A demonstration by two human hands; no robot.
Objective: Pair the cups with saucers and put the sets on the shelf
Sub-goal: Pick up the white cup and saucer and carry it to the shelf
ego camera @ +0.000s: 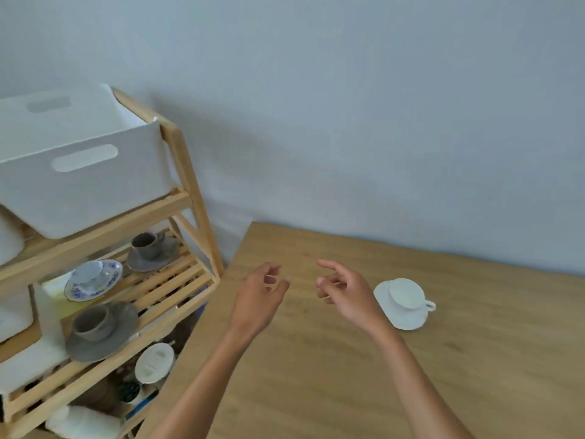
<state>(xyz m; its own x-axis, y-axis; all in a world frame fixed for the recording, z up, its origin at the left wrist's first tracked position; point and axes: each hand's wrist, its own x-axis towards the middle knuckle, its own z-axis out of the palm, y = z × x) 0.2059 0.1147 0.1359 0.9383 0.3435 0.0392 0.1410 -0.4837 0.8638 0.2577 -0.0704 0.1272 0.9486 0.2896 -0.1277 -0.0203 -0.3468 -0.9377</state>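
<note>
A white cup [408,295] stands on a white saucer [400,318] on the wooden table [348,391], its handle pointing right. My right hand [343,291] hovers just left of that set, fingers loosely curled, holding nothing. My left hand [259,296] floats over the table's left part, empty, fingers apart. On the slatted middle level of the wooden shelf [186,172] sit three sets: a grey cup on a grey saucer [152,251] at the back, a white cup on a blue-patterned saucer [93,278], and a grey cup on a large grey saucer [101,331] in front.
A white storage bin [79,163] fills the shelf's top level. White cloth-like items lie at the shelf's left, and a white oval lid [154,362] with other clutter sits below. The pale wall stands behind the table.
</note>
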